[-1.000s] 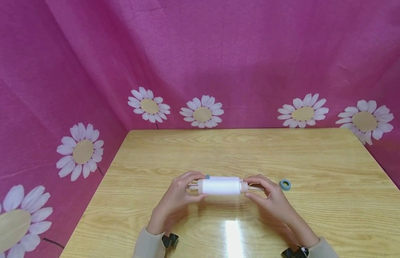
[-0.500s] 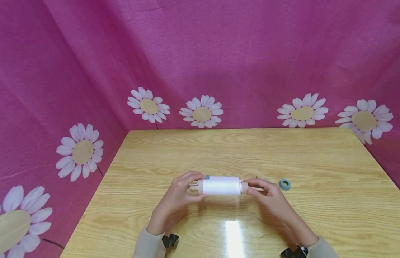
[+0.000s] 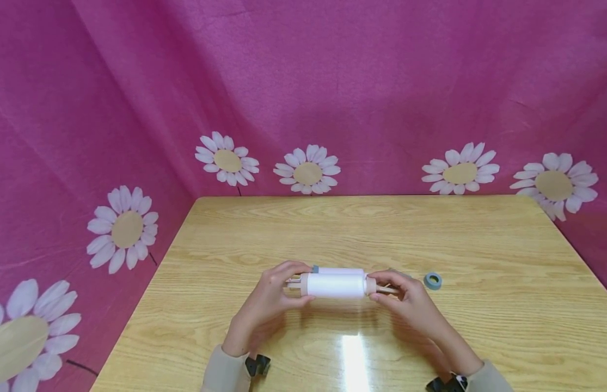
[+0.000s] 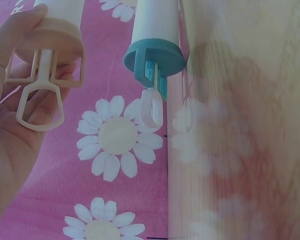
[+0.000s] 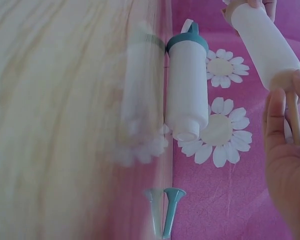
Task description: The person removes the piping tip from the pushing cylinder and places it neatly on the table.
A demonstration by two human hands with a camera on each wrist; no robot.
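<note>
A white decorating syringe point(image 3: 335, 285) with beige ends is held level above the table, lengthwise between the hands. My left hand point(image 3: 271, 291) grips its beige cap point(image 4: 50, 37), thumb and fingers on opposite sides. The beige plunger with a loop handle point(image 4: 40, 107) sticks out beside the palm. At the other end my right hand point(image 3: 406, 296) pinches the beige collar, with a slim beige nozzle point(image 5: 293, 117) running toward the palm. Just behind lies a second white syringe point(image 5: 187, 85) with a teal cap point(image 4: 155, 56), mostly hidden by the held one in the head view.
To the right of my right hand a teal ring point(image 3: 433, 281) lies on the wooden table point(image 3: 362, 234). A teal nozzle point(image 5: 173, 207) rests behind that hand, partly hidden in the head view. A pink flowered cloth point(image 3: 372, 98) rises along the back and left table edges.
The right fingers and thumb have shifted at the collar and nozzle, first closing together, then spreading round the collar again. The left hand and the syringe have stayed almost still.
</note>
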